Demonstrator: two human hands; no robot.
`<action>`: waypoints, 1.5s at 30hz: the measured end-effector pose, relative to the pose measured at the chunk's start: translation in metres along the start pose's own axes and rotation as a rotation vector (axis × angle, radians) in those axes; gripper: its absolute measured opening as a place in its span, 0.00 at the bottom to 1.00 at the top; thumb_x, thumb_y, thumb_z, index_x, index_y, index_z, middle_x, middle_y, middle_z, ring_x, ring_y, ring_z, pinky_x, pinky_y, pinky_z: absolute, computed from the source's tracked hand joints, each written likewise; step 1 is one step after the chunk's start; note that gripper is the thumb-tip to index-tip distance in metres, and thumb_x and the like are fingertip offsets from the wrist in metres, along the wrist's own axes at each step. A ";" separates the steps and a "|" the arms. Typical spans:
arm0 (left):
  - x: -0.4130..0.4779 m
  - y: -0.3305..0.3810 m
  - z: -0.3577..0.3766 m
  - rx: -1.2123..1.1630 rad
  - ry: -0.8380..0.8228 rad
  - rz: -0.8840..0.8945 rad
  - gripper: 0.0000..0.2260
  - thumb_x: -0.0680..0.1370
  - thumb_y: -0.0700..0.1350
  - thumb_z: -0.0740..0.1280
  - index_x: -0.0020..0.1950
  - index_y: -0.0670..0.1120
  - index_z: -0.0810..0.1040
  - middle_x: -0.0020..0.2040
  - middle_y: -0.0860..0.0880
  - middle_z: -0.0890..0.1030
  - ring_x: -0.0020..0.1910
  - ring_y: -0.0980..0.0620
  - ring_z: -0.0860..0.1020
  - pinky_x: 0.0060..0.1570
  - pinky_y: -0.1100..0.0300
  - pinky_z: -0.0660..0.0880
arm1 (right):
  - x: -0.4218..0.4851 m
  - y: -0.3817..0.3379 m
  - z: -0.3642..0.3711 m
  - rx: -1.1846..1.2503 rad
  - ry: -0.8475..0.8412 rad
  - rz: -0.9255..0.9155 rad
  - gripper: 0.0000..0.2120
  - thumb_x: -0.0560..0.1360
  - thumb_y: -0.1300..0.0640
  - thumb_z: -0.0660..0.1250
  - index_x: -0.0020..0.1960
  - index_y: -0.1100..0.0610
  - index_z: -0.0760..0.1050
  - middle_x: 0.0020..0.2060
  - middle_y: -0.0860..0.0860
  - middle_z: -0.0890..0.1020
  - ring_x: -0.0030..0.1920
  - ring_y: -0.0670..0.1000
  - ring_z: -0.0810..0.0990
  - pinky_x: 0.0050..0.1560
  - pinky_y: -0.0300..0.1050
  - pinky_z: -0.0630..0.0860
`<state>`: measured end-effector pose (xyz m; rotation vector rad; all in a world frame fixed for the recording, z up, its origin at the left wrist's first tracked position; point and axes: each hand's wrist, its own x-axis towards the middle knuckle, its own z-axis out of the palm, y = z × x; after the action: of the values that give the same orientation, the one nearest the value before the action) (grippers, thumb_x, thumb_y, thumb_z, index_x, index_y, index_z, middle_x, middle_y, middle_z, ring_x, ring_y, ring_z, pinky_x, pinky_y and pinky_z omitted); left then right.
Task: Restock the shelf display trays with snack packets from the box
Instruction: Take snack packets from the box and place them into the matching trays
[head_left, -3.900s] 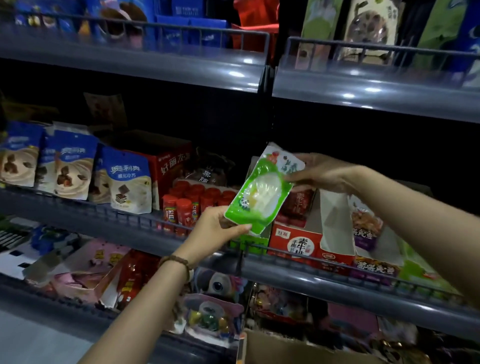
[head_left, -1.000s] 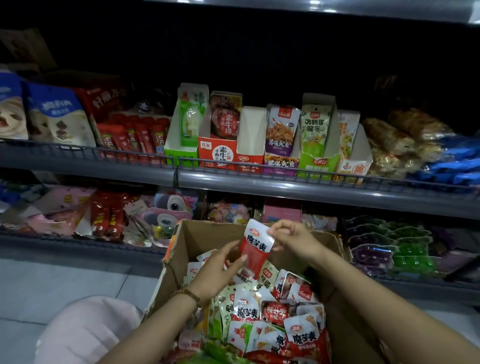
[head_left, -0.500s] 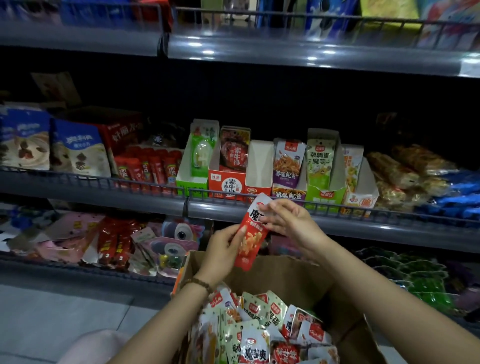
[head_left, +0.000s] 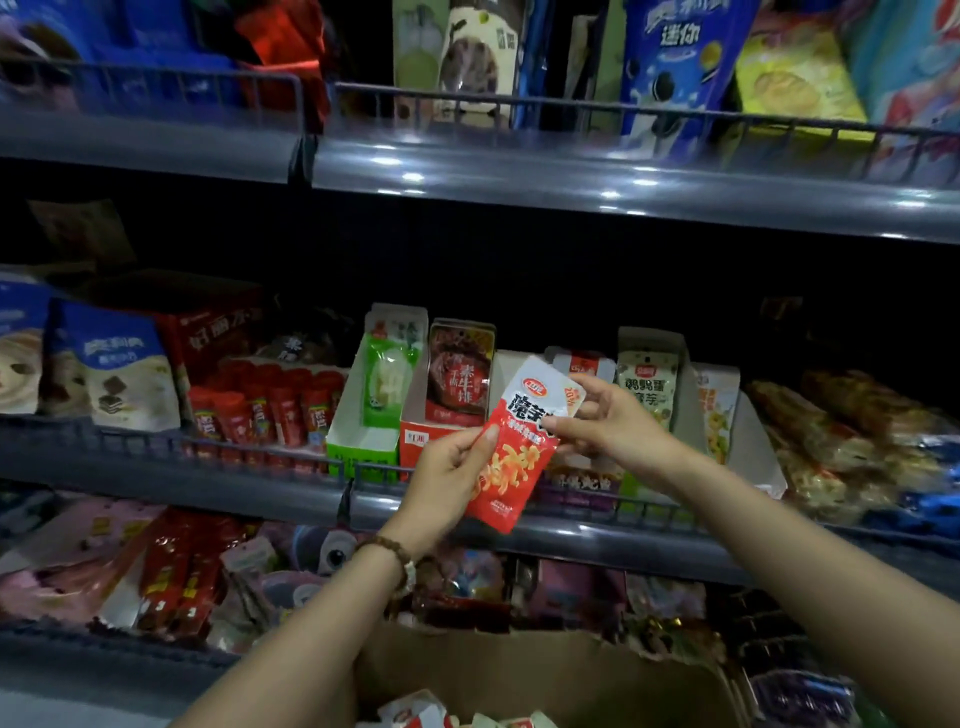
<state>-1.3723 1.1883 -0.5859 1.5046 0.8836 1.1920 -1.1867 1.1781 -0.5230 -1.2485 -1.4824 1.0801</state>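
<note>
A red and white snack packet (head_left: 511, 462) is held up in front of the middle shelf by both hands. My left hand (head_left: 449, 483) grips its lower left edge, thumb on the front. My right hand (head_left: 605, 423) pinches its upper right corner. Behind it stand the display trays: a green tray (head_left: 358, 441) with a green packet, a red tray (head_left: 423, 434) with a dark red packet, and further trays to the right, partly hidden by the packet and my right hand. The cardboard box (head_left: 519, 675) sits at the bottom, with a few packets showing inside.
A wire rail (head_left: 208, 447) runs along the middle shelf's front edge. Blue cookie bags (head_left: 111, 364) and red tubes (head_left: 270, 410) stand left of the trays; wrapped snacks (head_left: 841, 431) lie to the right. The upper shelf (head_left: 571, 176) overhangs, and a lower shelf holds mixed goods.
Both hands have lifted the red packet from the box up to the level of the display trays. The view has tilted upward, so most of the box has dropped out of sight.
</note>
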 end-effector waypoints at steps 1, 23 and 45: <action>0.012 0.001 -0.001 0.015 0.008 0.027 0.10 0.80 0.48 0.59 0.50 0.49 0.80 0.44 0.46 0.84 0.42 0.51 0.83 0.44 0.55 0.79 | 0.010 -0.001 -0.007 -0.026 0.031 -0.026 0.16 0.72 0.68 0.68 0.58 0.57 0.71 0.48 0.58 0.83 0.39 0.48 0.84 0.36 0.39 0.81; 0.132 -0.028 -0.023 0.633 -0.338 -0.108 0.32 0.79 0.56 0.61 0.74 0.64 0.43 0.68 0.62 0.68 0.59 0.62 0.70 0.54 0.67 0.69 | 0.202 0.019 -0.049 -0.727 0.035 -0.027 0.13 0.77 0.49 0.64 0.55 0.57 0.75 0.43 0.51 0.80 0.43 0.51 0.80 0.46 0.45 0.78; 0.117 -0.011 -0.021 0.956 -0.225 0.000 0.31 0.77 0.62 0.58 0.76 0.61 0.47 0.64 0.55 0.75 0.44 0.57 0.78 0.40 0.63 0.77 | 0.171 0.022 -0.052 -0.788 0.118 -0.074 0.17 0.76 0.50 0.67 0.64 0.52 0.72 0.60 0.50 0.76 0.60 0.51 0.75 0.56 0.41 0.72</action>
<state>-1.3624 1.3054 -0.5662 2.3215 1.3882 0.5600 -1.1480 1.3538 -0.5167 -1.7234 -1.9186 0.3425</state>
